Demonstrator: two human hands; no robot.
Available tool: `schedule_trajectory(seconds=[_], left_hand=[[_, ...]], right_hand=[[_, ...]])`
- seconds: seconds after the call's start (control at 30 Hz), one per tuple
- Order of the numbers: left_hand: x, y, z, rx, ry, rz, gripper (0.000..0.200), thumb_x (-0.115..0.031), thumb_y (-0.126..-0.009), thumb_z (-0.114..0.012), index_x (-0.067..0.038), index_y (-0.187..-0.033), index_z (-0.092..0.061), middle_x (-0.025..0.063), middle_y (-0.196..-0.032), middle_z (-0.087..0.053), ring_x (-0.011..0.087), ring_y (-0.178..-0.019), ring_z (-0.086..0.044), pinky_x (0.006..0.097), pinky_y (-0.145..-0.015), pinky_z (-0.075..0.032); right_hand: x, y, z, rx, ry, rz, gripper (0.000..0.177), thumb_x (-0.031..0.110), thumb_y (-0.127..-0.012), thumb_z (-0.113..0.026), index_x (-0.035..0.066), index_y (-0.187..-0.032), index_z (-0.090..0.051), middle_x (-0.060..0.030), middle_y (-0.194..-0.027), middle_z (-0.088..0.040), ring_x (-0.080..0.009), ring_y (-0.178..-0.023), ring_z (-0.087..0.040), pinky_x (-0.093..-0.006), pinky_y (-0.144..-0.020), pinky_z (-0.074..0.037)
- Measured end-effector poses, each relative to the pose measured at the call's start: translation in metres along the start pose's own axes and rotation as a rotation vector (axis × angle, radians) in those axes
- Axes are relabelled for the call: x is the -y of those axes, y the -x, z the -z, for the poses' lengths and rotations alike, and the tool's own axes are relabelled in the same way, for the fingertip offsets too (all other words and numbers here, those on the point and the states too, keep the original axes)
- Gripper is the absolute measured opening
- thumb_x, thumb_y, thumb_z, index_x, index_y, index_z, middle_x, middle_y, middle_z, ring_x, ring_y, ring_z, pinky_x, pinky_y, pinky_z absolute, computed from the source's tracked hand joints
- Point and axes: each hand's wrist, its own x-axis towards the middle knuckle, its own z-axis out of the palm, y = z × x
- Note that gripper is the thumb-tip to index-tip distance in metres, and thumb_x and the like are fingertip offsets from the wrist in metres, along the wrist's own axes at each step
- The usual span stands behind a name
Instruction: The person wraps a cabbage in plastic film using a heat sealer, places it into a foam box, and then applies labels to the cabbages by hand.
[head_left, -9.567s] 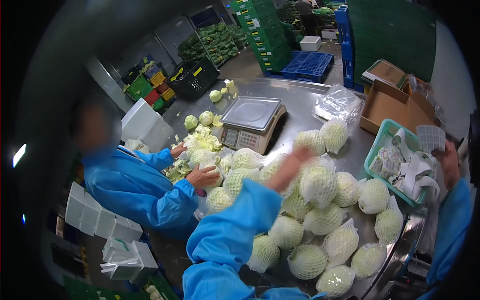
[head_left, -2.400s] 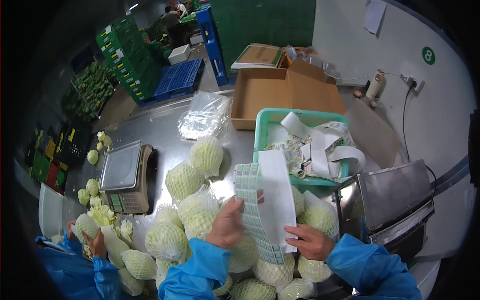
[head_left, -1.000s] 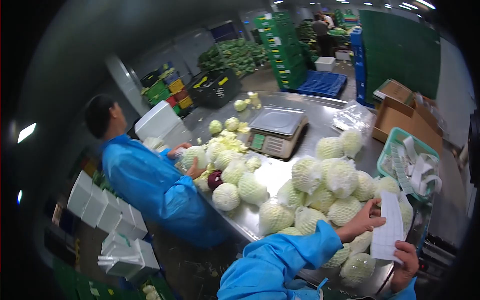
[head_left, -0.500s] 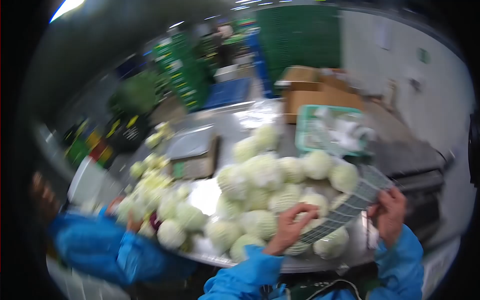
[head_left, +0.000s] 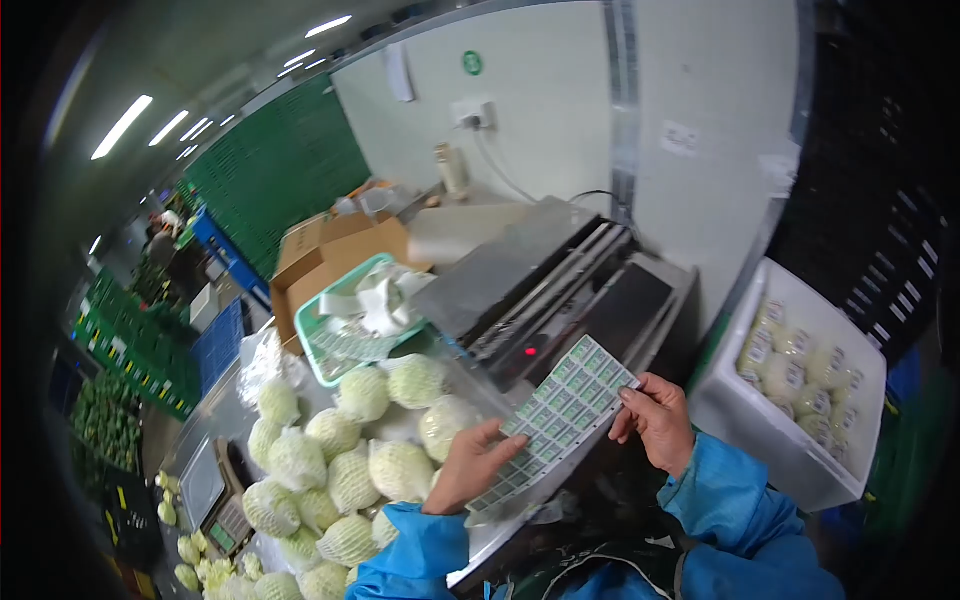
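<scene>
A sheet of small green and white labels (head_left: 570,415) slants between my two hands. My left hand (head_left: 470,465) pinches its left edge, thumb on top. My right hand (head_left: 655,420) grips the upper right edge between thumb and fingers. Left of the sheet, round pale green vegetables in white foam nets (head_left: 350,480) are heaped on the metal table (head_left: 235,410). Just beyond the sheet stands a dark wrapping machine (head_left: 540,300) with a red light.
A teal basket (head_left: 308,345) with white material stands before an open cardboard box (head_left: 300,260). A scale (head_left: 205,480) is at the left. On the right, a white foam box (head_left: 725,370) holds labelled, wrapped vegetables. Green crates (head_left: 135,350) and a distant person (head_left: 165,245) are at far left.
The view has swung right, bringing the wrapping machine and foam box into sight. The label sheet, still in both hands, now shows its printed face clearly. The co-worker in blue is out of view.
</scene>
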Motion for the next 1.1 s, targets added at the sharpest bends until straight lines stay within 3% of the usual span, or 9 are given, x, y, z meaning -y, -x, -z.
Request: schedule_trajectory(seconds=[0.17, 0.4, 0.47, 0.53, 0.6, 0.73, 0.8, 0.87, 1.1], left_hand=[[-0.026, -0.037, -0.063, 0.23, -0.328, 0.005, 0.026, -0.019, -0.083, -0.063, 0.001, -0.1, -0.062, 0.0095, -0.08, -0.066, 0.0121, -0.074, -0.057, 0.0297, -0.07, -0.046], [-0.07, -0.08, -0.166, 0.449, -0.708, -0.001, 0.021, -0.016, -0.082, -0.065, -0.002, -0.097, -0.063, 0.0067, -0.077, -0.064, 0.0094, -0.074, -0.056, 0.0259, -0.069, -0.045], [-0.065, -0.085, -0.196, 0.354, -0.638, -0.116, 0.02, -0.016, -0.081, -0.065, 0.0, -0.091, -0.061, 0.0049, -0.071, -0.06, 0.0103, -0.071, -0.055, 0.027, -0.067, -0.044], [-0.071, -0.081, -0.226, -0.16, -0.825, -0.675, 0.018, -0.016, -0.078, -0.066, 0.0, -0.085, -0.059, 0.0104, -0.078, -0.062, 0.0142, -0.069, -0.058, 0.0284, -0.063, -0.045], [-0.042, -0.05, -0.253, -0.005, -0.132, -0.136, 0.014, -0.007, -0.076, -0.067, -0.001, -0.086, -0.059, 0.0049, -0.081, -0.062, 0.0107, -0.079, -0.056, 0.0257, -0.068, -0.045], [0.015, -0.023, -0.336, 0.28, 0.429, 0.277, 0.039, -0.017, -0.084, -0.062, 0.0, -0.116, -0.048, 0.0062, -0.105, -0.058, 0.0166, -0.103, -0.052, 0.0304, -0.092, -0.039], [0.032, -0.03, -0.362, 0.283, 0.604, 0.322, 0.044, -0.03, -0.088, -0.056, -0.002, -0.12, -0.045, 0.0082, -0.111, -0.057, 0.0197, -0.106, -0.052, 0.0335, -0.093, -0.039], [0.041, -0.047, -0.373, 0.211, 1.275, 0.42, 0.048, -0.039, -0.089, -0.05, -0.004, -0.12, -0.045, 0.0093, -0.116, -0.055, 0.0217, -0.108, -0.051, 0.0356, -0.093, -0.039], [0.045, -0.075, -0.349, -0.187, 1.269, 0.258, 0.028, -0.023, -0.09, -0.05, -0.005, -0.111, -0.052, 0.0087, -0.109, -0.059, 0.0241, -0.1, -0.057, 0.0403, -0.087, -0.045]], right_hand=[[0.05, 0.027, 0.094, 0.073, 0.14, -0.075, 0.019, 0.019, -0.088, -0.055, 0.001, -0.095, -0.059, -0.0044, -0.077, -0.062, -0.0115, -0.064, -0.06, -0.0218, -0.054, -0.045], [0.073, 0.058, 0.212, 0.167, 0.303, -0.08, 0.012, 0.014, -0.087, -0.059, 0.002, -0.083, -0.061, 0.0033, -0.068, -0.055, -0.0028, -0.059, -0.046, -0.019, -0.053, -0.036], [0.078, 0.069, 0.234, 0.148, 0.301, -0.067, 0.012, 0.013, -0.087, -0.059, 0.003, -0.081, -0.061, 0.0034, -0.068, -0.054, -0.0026, -0.058, -0.045, -0.0189, -0.052, -0.036], [0.081, 0.079, 0.247, -0.015, 0.133, -0.058, 0.014, 0.013, -0.087, -0.059, 0.003, -0.077, -0.059, 0.0031, -0.066, -0.054, -0.0026, -0.057, -0.045, -0.019, -0.05, -0.036], [0.08, 0.089, 0.257, -0.08, 0.12, -0.056, 0.014, 0.013, -0.086, -0.059, 0.004, -0.076, -0.058, 0.0028, -0.065, -0.053, -0.0031, -0.056, -0.046, -0.0188, -0.05, -0.036], [0.067, 0.107, 0.277, -0.188, 0.034, -0.041, 0.012, 0.013, -0.086, -0.06, 0.004, -0.078, -0.059, 0.0018, -0.065, -0.054, -0.0038, -0.055, -0.046, -0.0187, -0.05, -0.037], [0.063, 0.113, 0.285, -0.238, 0.054, -0.049, 0.012, 0.013, -0.085, -0.06, 0.003, -0.079, -0.059, 0.0013, -0.065, -0.054, -0.0052, -0.056, -0.047, -0.0196, -0.051, -0.038], [0.072, 0.122, 0.29, -0.267, 0.07, -0.069, 0.011, 0.012, -0.084, -0.06, 0.002, -0.08, -0.06, 0.0008, -0.066, -0.054, -0.006, -0.056, -0.048, -0.0203, -0.051, -0.038], [0.103, 0.141, 0.348, -0.286, 0.211, -0.1, 0.009, 0.008, -0.082, -0.056, 0.0, -0.084, -0.061, -0.0013, -0.072, -0.059, -0.0071, -0.062, -0.051, -0.0223, -0.055, -0.04]])
